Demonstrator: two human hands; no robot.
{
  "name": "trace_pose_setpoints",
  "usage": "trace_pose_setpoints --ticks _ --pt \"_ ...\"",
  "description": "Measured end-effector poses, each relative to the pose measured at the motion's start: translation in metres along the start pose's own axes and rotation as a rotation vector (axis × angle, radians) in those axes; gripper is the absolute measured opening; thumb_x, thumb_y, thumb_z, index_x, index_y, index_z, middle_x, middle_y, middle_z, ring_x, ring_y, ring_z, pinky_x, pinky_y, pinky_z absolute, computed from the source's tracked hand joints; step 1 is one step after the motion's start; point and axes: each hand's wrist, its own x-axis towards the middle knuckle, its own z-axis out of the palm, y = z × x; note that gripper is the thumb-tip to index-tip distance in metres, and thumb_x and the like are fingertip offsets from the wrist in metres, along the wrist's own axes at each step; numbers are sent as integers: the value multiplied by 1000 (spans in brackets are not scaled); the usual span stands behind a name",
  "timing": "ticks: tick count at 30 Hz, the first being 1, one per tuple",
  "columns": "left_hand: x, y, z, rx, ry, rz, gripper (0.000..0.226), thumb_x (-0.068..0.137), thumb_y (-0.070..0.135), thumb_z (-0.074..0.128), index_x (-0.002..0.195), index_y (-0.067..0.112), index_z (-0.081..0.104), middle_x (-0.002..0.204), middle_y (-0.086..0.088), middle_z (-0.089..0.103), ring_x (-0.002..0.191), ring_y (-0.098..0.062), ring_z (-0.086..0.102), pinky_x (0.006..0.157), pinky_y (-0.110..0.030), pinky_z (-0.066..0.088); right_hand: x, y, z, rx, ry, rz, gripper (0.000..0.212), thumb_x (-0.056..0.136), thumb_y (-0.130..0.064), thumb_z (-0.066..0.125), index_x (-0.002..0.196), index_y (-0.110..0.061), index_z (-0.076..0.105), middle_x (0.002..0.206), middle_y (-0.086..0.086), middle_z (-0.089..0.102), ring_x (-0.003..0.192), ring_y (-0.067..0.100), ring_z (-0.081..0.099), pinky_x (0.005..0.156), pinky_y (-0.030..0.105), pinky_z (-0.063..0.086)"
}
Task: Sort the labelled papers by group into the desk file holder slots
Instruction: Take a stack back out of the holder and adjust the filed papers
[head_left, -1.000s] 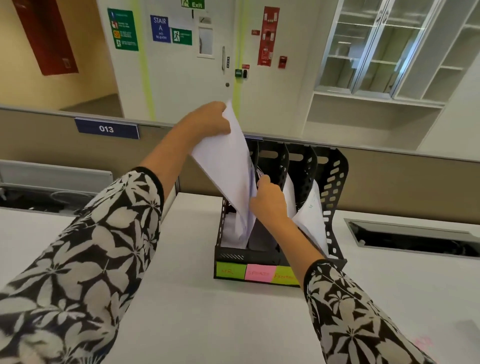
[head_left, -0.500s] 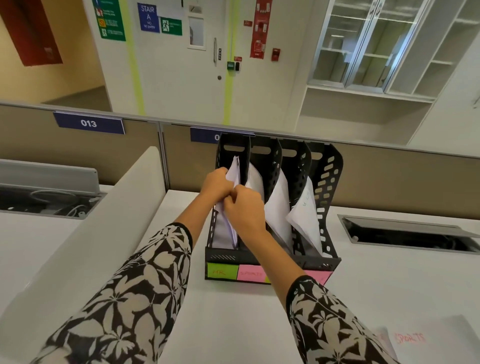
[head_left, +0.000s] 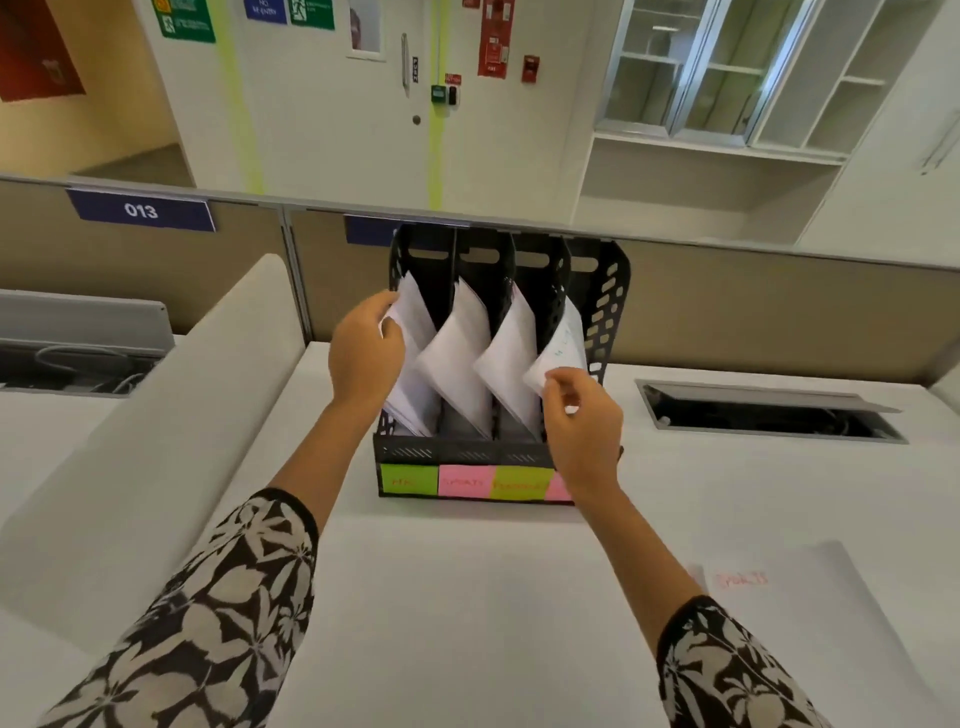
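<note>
Your left hand (head_left: 366, 358) gripping papers (head_left: 410, 364) in the file holder's (head_left: 605, 312) leftmost slot, right hand (head_left: 579, 415) pinching the rightmost sheet (head_left: 563, 348).

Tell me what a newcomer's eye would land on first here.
First, the black file holder at the desk's back edge, with white papers leaning in all four slots. Next, the left hand on the leftmost stack and the right hand pinching the rightmost sheet. Bright sticky notes line its front.
</note>
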Motion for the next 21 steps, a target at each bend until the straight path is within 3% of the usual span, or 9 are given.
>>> trace_pose_setpoints --ticks 2,4,7,11,15,18,21 --pt "-48 10 11 -24 53 82 37 89 1 46 122 10 60 127 -8 62 117 -24 56 93 -22 41 -21 36 -43 -78 22 59 15 91 -9 56 102 -7 66 97 7 69 85 14 62 71 8 47" --pt "-100 15 27 -51 1 120 37 87 -4 46 118 9 61 126 -8 62 117 -22 55 96 -25 43 -43 68 -79 -164 12 146 17 90 -6 56 105 -7 65 102 10 69 90 19 63 80 26 54" --pt "-189 31 64 -73 -228 66 38 87 -4 48 123 8 58 129 -9 59 123 -23 51 104 -34 42 -84 119 -140 -313 -38 262 23 90 -3 55 111 -5 64 111 12 67 102 27 62 93 39 50" --pt "-294 59 110 -122 -562 -145 45 91 6 50 135 16 45 143 -3 45 133 -20 39 110 -28 29 -136 178 -219 -516 -161 425 31 88 -4 57 119 -8 60 123 13 63 112 32 57 99 41 42" --pt "-352 89 138 -177 -726 -363 55 92 14 52 143 15 30 146 -5 36 130 -22 40 109 -36 36 -174 214 -265 -728 -377 522 43 92 -30 56 132 -18 52 144 9 46 134 29 39 106 46 34" --pt "-369 108 152 -223 -726 -501 59 93 17 54 144 14 26 144 -5 39 120 -21 49 101 -36 44 -200 229 -277 -879 -519 535 54 93 -53 41 142 -32 36 156 4 24 144 27 18 113 47 19" --pt "-378 123 163 -260 -693 -584 55 91 21 56 140 15 30 133 -3 51 105 -18 56 88 -32 51 -215 228 -273 -924 -532 484 56 93 -56 34 145 -33 31 158 5 19 145 30 16 114 50 16"
